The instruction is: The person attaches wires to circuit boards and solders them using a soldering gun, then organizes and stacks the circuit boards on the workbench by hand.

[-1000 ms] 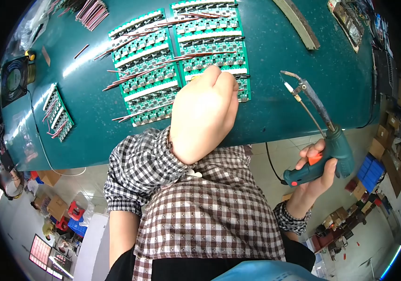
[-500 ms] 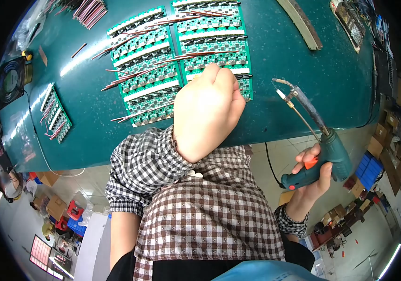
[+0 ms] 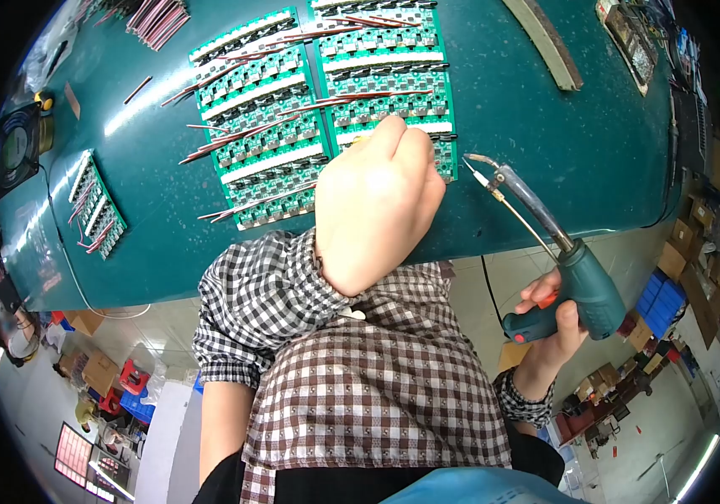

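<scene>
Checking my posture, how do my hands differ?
Your left hand is curled over the circuit boards, while your right hand grips a green soldering gun. Your left hand shows its back above the table, while your right hand sits beyond its edge. Both are bare, with checked cuffs.

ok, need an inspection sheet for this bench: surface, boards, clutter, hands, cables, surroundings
Surface: dark green tabletop, glare streaks, pale specks
Boards: two large green circuit-board panels side by side, thin reddish wires lying across
Clutter: black square fan, small wired green board, long curved bar
Hands: left hand over right-hand panel, fingertips hidden; right hand grips dark green soldering gun, tip clear of boards
Cables: black cable at gun's handle; white cable hangs past table edge
Surroundings: cardboard boxes, blue crates, another person
</scene>
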`<state>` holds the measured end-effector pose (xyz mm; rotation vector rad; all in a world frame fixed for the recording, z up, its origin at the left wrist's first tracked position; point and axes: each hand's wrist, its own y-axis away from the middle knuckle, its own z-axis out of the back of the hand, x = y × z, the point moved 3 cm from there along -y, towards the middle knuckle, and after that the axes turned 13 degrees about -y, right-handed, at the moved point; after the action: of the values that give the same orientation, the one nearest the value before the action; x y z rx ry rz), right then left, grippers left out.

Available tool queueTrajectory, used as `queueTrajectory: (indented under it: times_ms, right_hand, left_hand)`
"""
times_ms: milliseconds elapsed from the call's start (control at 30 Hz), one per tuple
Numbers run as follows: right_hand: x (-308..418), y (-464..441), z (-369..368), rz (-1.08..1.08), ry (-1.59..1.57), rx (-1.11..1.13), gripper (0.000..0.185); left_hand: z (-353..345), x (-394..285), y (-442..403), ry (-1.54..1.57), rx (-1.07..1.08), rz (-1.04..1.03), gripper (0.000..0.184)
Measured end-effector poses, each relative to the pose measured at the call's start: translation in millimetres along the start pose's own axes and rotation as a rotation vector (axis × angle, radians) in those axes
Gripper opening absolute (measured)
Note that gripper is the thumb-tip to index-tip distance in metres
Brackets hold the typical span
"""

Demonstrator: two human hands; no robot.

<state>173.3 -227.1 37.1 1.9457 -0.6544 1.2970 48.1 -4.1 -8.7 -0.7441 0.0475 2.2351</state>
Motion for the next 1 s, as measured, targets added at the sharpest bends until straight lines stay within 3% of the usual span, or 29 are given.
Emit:
queueTrajectory:
  times_ms: [1000]
  right_hand:
    - [1,4,-12,-0.056,0.166,-0.030,0.037]
  left_hand:
    - [0,1,-3,0.069,0.063,0.054,0.011]
